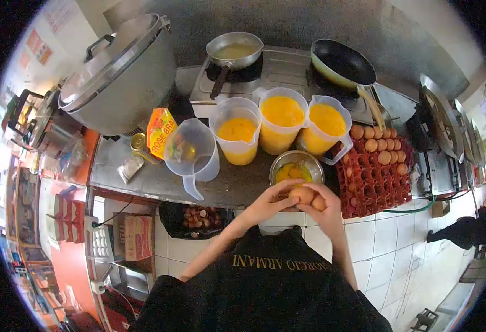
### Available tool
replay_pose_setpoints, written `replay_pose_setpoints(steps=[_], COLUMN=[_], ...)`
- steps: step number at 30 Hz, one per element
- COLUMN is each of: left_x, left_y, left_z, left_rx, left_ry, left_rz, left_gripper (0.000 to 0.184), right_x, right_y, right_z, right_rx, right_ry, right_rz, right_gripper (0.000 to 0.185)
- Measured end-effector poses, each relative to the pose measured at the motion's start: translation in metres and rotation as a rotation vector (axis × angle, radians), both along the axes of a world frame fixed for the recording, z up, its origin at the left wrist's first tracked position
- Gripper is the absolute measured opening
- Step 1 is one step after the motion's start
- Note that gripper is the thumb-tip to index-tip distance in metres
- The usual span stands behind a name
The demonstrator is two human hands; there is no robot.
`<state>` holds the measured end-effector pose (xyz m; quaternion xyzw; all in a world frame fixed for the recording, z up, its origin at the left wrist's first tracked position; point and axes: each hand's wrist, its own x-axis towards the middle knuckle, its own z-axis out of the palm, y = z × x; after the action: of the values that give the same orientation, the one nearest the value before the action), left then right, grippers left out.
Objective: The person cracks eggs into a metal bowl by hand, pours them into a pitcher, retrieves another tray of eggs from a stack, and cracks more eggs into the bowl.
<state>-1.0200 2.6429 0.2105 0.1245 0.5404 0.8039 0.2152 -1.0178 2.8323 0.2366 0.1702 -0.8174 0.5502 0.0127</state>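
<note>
Brown eggs (302, 195) are held between my two hands, just in front of a metal bowl (316, 165) with yolks in it. My left hand (273, 203) has its fingers curled round an egg from the left side. From the right, my right hand (327, 210) closes on an egg (319, 203). Behind the bowl stand three clear jugs of beaten egg: one at the left (236, 133), one in the middle (280, 116) and one at the right (326, 124). A red egg tray (370, 191) with brown eggs in its back rows lies right of the bowl.
An empty clear jug (192, 152) and an orange packet (160, 133) stand at the left. Two pans, one metal (234, 50) and one dark (342, 62), sit on the stove (281, 66). A large pot (127, 77) is back left. Eggshells fill a black bag (168, 221) below.
</note>
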Motion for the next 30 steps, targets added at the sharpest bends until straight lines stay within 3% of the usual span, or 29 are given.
replay_pose_setpoints(steps=[5,9,11,13,16,18,23,25,26,28,30], left_x=[-0.009,-0.016,-0.019,-0.021,-0.023,-0.024,-0.027,-0.026,-0.029,-0.033,-0.033], left_y=[0.002,0.006,0.009,0.012,0.017,0.018,0.016,0.017,0.016,0.014,0.016], left_z=[-0.009,-0.012,-0.008,0.001,0.009,0.008,0.01,0.017,0.015,0.009,0.01], left_rx=[-0.139,-0.318,-0.38,-0.459,-0.393,-0.44,-0.49,-0.472,-0.472,-0.513,-0.504], left_ry=[0.111,0.163,0.147,0.328,0.353,0.349,0.401,0.359,0.363,0.485,0.501], left_rz=[0.127,0.231,0.269,0.325,0.341,0.333,0.324,0.326,0.322,0.307,0.333], left_gripper=[0.044,0.048,0.049,0.047,0.045,0.045,0.045,0.041,0.041,0.036,0.034], right_x=[0.004,0.001,-0.003,-0.001,-0.006,-0.008,-0.014,-0.018,-0.02,-0.025,-0.028], right_y=[-0.006,-0.012,-0.015,-0.016,-0.022,-0.025,-0.021,-0.018,-0.011,0.003,0.002], right_z=[-0.019,-0.007,0.009,0.012,0.007,0.008,-0.012,-0.014,-0.02,-0.034,-0.024], right_rx=[0.017,-0.001,0.25,0.234,0.123,0.516,0.216,-0.297,-0.297,-0.199,-0.091], right_ry=[-0.011,0.038,0.433,0.582,0.817,0.632,0.487,0.192,0.194,-0.061,-0.047], right_rz=[-0.039,-0.129,-0.213,-0.277,-0.336,-0.232,-0.329,-0.323,-0.328,-0.248,-0.226], right_gripper=[0.057,0.053,0.051,0.05,0.048,0.047,0.046,0.042,0.042,0.04,0.041])
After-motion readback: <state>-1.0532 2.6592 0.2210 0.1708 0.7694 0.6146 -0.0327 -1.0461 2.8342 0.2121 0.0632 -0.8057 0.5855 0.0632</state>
